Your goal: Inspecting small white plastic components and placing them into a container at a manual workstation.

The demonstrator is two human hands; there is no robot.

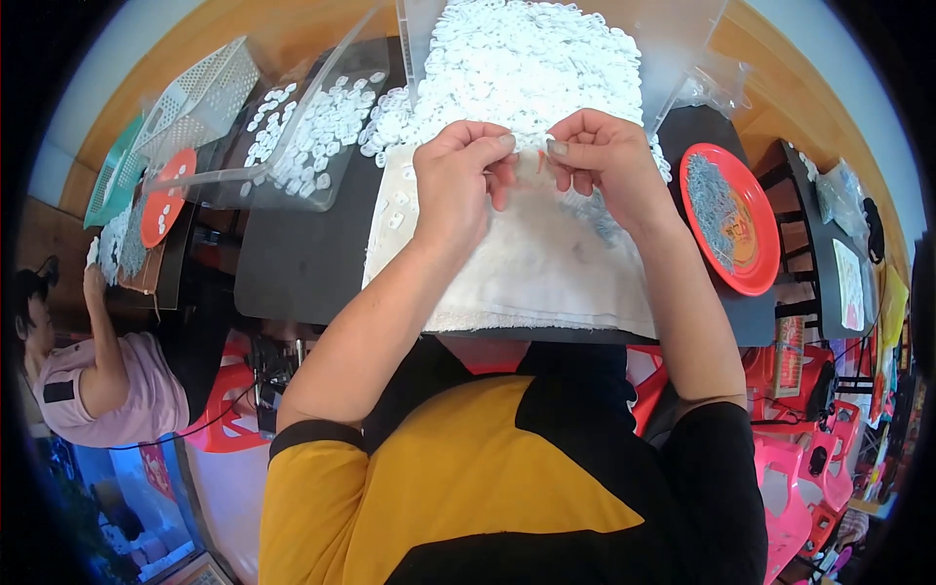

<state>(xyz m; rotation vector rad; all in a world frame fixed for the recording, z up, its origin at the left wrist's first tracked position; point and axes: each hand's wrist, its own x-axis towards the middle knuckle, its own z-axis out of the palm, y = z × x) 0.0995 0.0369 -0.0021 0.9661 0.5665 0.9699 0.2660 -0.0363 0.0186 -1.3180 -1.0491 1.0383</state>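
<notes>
Both hands are raised over a white towel [507,278] on the dark table, close together with a small gap between the fingertips. My left hand [456,171] pinches thumb against index finger; whatever it holds is too small to name. Thumb and index finger are likewise pressed together on my right hand [609,161], its contents also unclear. A tiny orange-red bit [540,162] shows beside the right fingertips. Just beyond the hands spreads a heap of small white oval plastic pieces [531,68]. Thin grey pieces [597,216] lie on the towel, partly behind my right wrist. A few white pieces [398,210] rest by my left forearm.
A red plate [765,268] with thin grey pieces stands at right. At left is a clear plastic box [317,198] with white pieces. A clear bin [678,49] surrounds the heap. Another person [112,375] sits far left near a white basket [200,102].
</notes>
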